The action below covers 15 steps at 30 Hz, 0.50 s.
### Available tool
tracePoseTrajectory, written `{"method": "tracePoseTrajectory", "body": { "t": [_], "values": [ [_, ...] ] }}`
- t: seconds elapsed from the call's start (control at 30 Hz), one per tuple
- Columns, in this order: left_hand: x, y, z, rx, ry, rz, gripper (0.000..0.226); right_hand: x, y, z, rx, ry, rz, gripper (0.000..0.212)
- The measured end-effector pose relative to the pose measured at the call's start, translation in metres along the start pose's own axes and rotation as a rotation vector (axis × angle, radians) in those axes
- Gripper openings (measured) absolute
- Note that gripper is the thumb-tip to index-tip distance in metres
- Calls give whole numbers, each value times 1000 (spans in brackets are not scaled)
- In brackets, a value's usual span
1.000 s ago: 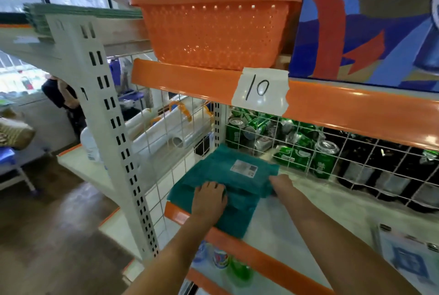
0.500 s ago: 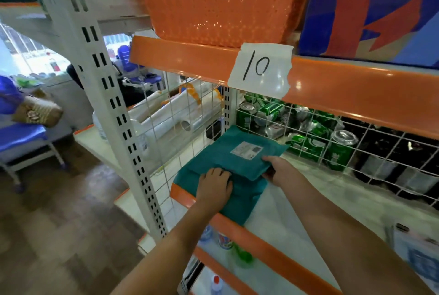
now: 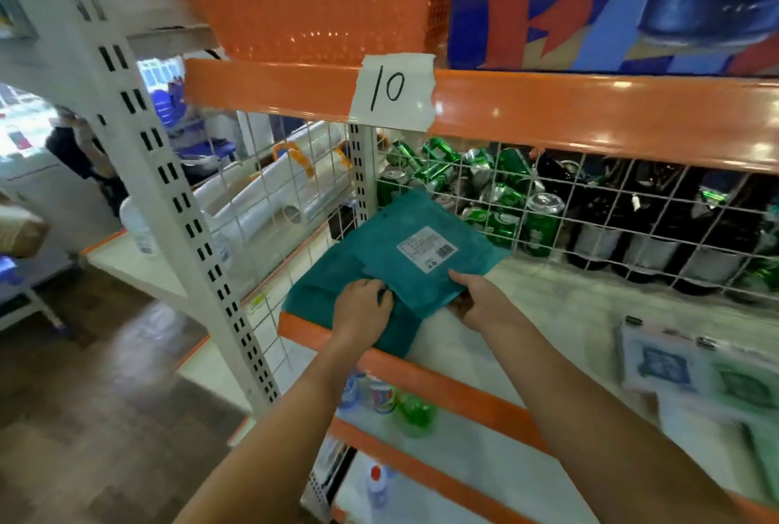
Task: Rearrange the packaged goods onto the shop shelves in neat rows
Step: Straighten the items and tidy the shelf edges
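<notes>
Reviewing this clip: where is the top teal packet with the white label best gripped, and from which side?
Probably its near right corner, approached from the shelf's open front. The top teal packet lies flat and tilted on the lower packet, that corner overhanging, and the wire grid blocks the back. The right hand pinches there already.
</notes>
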<state>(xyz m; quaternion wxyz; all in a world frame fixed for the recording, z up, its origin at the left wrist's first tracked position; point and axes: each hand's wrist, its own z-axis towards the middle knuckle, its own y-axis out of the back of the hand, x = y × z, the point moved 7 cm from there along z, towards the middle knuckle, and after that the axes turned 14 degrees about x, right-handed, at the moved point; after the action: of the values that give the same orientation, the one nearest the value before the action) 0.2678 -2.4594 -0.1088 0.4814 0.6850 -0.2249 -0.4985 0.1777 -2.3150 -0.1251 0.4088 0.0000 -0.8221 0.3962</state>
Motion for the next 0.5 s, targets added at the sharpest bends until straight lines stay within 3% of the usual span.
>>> {"method": "tracePoseTrajectory", "body": {
  "t": [0.3, 0.5],
  "values": [
    [-15, -8, -40, 60, -117, -85, 25, -28, 17, -79, -138, 136, 129, 12],
    [-30, -20, -88, 117, -177, -283, 26, -63, 37, -146, -197, 263, 177, 15]
  ]
}}
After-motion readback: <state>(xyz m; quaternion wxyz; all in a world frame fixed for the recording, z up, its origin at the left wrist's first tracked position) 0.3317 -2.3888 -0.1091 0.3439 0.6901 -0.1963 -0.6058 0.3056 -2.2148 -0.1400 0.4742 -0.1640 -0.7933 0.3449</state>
